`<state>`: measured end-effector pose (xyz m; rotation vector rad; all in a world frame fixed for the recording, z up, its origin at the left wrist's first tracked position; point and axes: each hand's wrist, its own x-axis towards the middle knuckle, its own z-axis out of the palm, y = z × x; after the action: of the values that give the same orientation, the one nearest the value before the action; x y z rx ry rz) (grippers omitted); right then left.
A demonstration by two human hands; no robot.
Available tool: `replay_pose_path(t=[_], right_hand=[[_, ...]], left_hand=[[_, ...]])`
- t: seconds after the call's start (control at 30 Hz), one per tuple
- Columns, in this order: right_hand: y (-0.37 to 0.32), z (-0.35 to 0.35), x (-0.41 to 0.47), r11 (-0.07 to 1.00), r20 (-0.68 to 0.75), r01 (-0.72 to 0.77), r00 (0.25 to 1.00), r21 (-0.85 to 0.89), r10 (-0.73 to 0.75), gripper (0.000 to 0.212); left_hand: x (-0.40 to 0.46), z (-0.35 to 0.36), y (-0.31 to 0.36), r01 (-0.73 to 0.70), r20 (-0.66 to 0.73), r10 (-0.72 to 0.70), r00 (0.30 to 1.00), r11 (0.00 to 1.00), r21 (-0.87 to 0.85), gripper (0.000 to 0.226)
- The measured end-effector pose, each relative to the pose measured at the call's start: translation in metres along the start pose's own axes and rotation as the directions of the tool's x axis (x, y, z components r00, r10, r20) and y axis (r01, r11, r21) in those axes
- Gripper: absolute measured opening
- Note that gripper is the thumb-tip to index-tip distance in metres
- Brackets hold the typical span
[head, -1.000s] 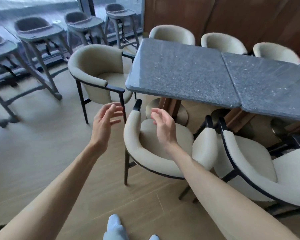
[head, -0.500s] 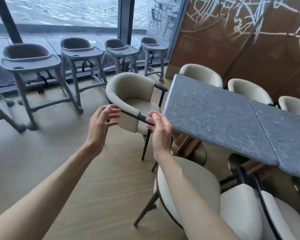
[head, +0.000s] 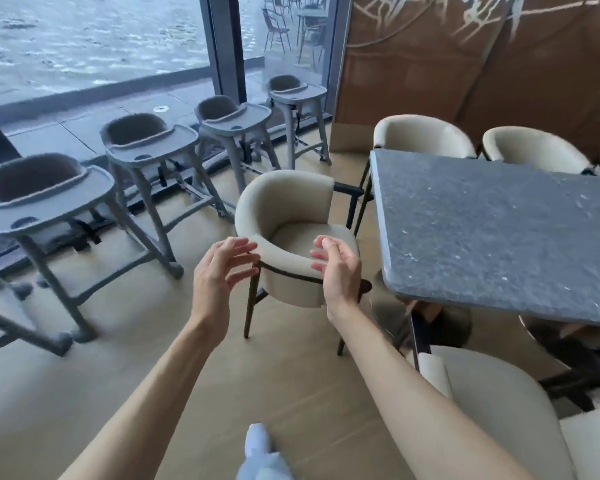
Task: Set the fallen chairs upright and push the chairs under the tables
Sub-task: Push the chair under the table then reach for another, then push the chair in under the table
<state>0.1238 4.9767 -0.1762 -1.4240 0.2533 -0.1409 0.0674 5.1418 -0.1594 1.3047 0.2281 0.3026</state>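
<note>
A cream tub chair [head: 284,209] with dark legs stands upright at the short end of the dark grey stone table [head: 492,230], pulled out from it. My left hand [head: 219,275] hovers open just left of the chair's near armrest. My right hand [head: 336,268] is open in front of the same armrest, fingers apart, holding nothing. Another cream chair [head: 499,410] sits at the table's near side, lower right. Two more cream chairs [head: 420,136] stand tucked along the far side.
Several grey high chairs [head: 146,147] line the glass wall on the left. A brown patterned wall [head: 465,64] closes the back right. Bare wooden floor [head: 153,358] lies between the high chairs and the table. My shoe [head: 257,445] shows at the bottom.
My view has swung from the near-side chair to the chair at the table's end, which is now closer. Both hands stay raised and open and have neared its armrest.
</note>
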Motion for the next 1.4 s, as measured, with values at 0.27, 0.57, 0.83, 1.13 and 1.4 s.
replay_pose_path(t=[0.27, 0.57, 0.83, 1.13, 1.4], right_hand=[[0.017, 0.191, 0.111, 0.993, 0.008, -0.087, 0.996, 0.086, 0.086, 0.022], [0.050, 0.316, 0.240, 0.990, -0.158, -0.125, 0.978, 0.072, 0.135, 0.024], [0.065, 0.366, 0.326, 0.977, -0.531, -0.180, 0.820, 0.114, 0.213, 0.020], [0.114, 0.352, 0.387, 0.930, -0.790, -0.319, 0.516, 0.182, 0.332, 0.026], [0.156, 0.343, 0.465, 0.892, -0.831, -0.432, 0.441, 0.133, 0.337, 0.018]], left_hand=[[0.194, -0.084, 0.026, 0.092, -0.051, -0.089, 0.995, 0.994, 0.057, 0.040], [0.401, -0.137, -0.013, 0.231, -0.026, -0.230, 0.973, 0.971, 0.059, 0.031], [0.565, -0.088, -0.038, 0.362, 0.343, -0.425, 0.838, 0.902, 0.234, 0.021], [0.661, -0.016, -0.090, 0.413, 0.545, -0.645, 0.535, 0.763, 0.497, 0.019], [0.739, 0.039, -0.169, 0.264, 0.512, -0.767, 0.386, 0.624, 0.735, 0.022]])
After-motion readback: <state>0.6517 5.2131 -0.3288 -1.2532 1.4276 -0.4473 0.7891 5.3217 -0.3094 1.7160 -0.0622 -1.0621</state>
